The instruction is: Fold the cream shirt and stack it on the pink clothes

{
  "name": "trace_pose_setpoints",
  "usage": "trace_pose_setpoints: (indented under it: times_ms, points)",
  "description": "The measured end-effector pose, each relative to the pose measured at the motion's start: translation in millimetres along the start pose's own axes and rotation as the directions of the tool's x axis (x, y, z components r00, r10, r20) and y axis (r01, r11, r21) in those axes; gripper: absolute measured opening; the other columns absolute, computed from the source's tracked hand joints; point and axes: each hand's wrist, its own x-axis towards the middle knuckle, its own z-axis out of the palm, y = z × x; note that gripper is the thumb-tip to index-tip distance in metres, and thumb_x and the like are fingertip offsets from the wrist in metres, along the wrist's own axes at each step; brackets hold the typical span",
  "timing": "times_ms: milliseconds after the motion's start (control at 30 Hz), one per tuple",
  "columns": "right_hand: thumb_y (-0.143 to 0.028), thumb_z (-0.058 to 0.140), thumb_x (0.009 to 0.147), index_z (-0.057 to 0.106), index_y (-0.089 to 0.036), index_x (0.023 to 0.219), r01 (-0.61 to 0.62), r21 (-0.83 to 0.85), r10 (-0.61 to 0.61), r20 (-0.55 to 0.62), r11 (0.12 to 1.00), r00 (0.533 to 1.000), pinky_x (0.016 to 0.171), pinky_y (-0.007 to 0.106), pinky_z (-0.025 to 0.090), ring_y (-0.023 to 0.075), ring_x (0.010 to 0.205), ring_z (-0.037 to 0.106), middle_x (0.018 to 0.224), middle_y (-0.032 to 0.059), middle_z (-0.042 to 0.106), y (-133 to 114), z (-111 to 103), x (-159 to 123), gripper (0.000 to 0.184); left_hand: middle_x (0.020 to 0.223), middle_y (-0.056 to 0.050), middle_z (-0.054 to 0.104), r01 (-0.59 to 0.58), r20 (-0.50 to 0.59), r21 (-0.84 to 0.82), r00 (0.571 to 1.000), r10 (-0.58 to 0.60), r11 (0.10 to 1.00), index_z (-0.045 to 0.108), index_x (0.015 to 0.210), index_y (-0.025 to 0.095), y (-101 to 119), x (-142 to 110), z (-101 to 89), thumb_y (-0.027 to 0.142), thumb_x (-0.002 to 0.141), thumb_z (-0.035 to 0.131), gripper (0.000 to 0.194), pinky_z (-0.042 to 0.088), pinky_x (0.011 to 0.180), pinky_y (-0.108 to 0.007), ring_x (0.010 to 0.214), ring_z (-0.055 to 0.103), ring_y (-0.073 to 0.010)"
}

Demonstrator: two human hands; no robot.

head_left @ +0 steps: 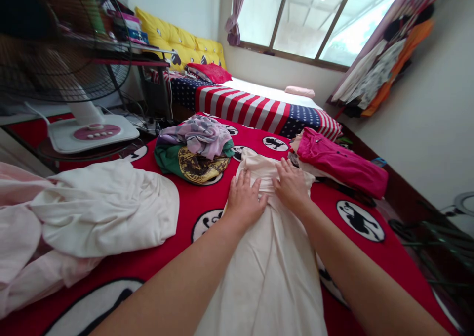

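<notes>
A cream garment (270,257) lies stretched out along the red patterned bedspread (200,202) in front of me. My left hand (244,197) rests palm down on its upper part with fingers spread. Beside it my right hand (292,184) lies flat on the same cloth, fingers apart, close to the left hand. The fabric is bunched into folds between and under both hands.
A white bundle of cloth (103,207) lies at left. A green printed shirt (192,163) under a lilac garment (203,133) sits ahead. A magenta garment (340,163) is at right. A fan (66,44) stands at far left, a striped bed (252,106) behind.
</notes>
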Motion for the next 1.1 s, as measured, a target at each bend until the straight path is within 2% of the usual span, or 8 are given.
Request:
trace_pose_setpoints:
  times_ms: [67,133,300,467,633,833,1000,1100]
  points:
    - [-0.018,0.044,0.087,0.062,-0.016,0.120,0.112,0.159,-0.096,-0.107,0.981,0.990,0.109,0.046,0.031,0.0266,0.131,0.044,0.139,0.0126,0.052,-8.7,-0.1,18.3,0.038,0.151,-0.015,0.036,0.000,-0.001,-0.001,1.000,0.000,1.000,0.052,0.136,0.021,0.2,-0.1,0.6,0.046,0.088,0.050,0.054,0.018,0.114,-0.049,0.142,0.026,-0.0291]
    - [-0.018,0.044,0.087,0.067,-0.017,0.110,0.117,0.290,-0.080,-0.136,0.950,0.987,0.102,0.038,0.039,0.0239,0.117,0.056,0.124,0.0112,0.063,-14.4,2.2,40.4,0.032,0.151,-0.015,0.036,-0.001,0.001,-0.002,1.000,0.001,1.000,0.052,0.135,0.021,0.5,-0.3,0.3,0.045,0.088,0.050,0.053,0.018,0.115,-0.049,0.142,0.025,-0.0289]
    - [-0.028,0.063,0.078,0.066,-0.016,0.116,0.014,0.382,-0.003,-0.029,0.924,1.000,0.078,0.029,0.048,0.0198,0.086,0.065,0.101,0.0075,0.071,-18.7,7.9,78.0,0.039,0.152,-0.013,0.035,-0.004,0.000,-0.020,1.000,0.004,1.000,0.053,0.131,0.021,0.3,-0.6,-2.7,0.043,0.088,0.050,0.049,0.018,0.115,-0.049,0.143,0.023,-0.0275]
    - [-0.029,0.072,0.066,0.073,-0.020,0.076,-0.020,0.394,-0.029,0.119,0.919,0.993,0.056,0.023,0.042,0.0149,0.061,0.061,0.065,-0.0001,0.068,-16.1,5.9,61.3,0.013,0.151,-0.016,0.036,0.001,0.010,-0.047,1.000,0.000,0.999,0.050,0.134,0.018,1.3,-0.3,-3.3,0.043,0.088,0.050,0.053,0.017,0.115,-0.050,0.143,0.023,-0.0294]
    - [-0.021,0.069,0.064,0.068,-0.018,0.069,-0.083,0.477,0.014,0.146,0.875,0.989,0.053,0.023,0.042,0.0157,0.056,0.060,0.055,-0.0005,0.063,-19.3,-4.6,51.1,0.006,0.151,-0.016,0.034,0.013,0.011,-0.051,1.000,-0.012,0.999,0.047,0.137,0.017,1.9,-0.3,-4.4,0.043,0.088,0.050,0.056,0.015,0.116,-0.051,0.143,0.022,-0.0291]
    - [-0.022,0.064,0.068,0.058,-0.018,0.070,-0.156,0.835,0.200,0.056,0.528,0.978,0.061,0.028,0.053,0.0204,0.069,0.068,0.068,0.0036,0.067,-27.5,9.7,75.7,0.008,0.154,-0.016,0.029,0.012,0.039,-0.050,0.999,-0.010,0.999,0.052,0.134,0.018,2.0,0.0,-8.7,0.044,0.087,0.050,0.053,0.018,0.115,-0.051,0.143,0.020,-0.0304]
    - [-0.014,0.063,0.065,0.060,-0.017,0.089,-0.160,0.873,0.213,0.066,0.460,0.975,0.085,0.034,0.053,0.0234,0.103,0.065,0.101,0.0096,0.070,-28.8,43.8,85.4,0.025,0.153,-0.015,0.032,0.017,0.009,-0.040,1.000,-0.016,0.999,0.052,0.134,0.021,1.6,-1.2,-3.2,0.045,0.087,0.051,0.053,0.016,0.115,-0.049,0.142,0.024,-0.0298]
    - [-0.012,0.060,0.065,0.059,-0.017,0.103,-0.151,0.896,0.189,0.077,0.418,0.979,0.091,0.036,0.051,0.0236,0.115,0.060,0.119,0.0123,0.064,-26.1,45.6,88.0,0.038,0.153,-0.014,0.032,0.015,0.000,-0.031,1.000,-0.015,0.999,0.052,0.135,0.022,1.3,-1.7,-1.2,0.047,0.087,0.050,0.054,0.016,0.116,-0.049,0.142,0.024,-0.0285]
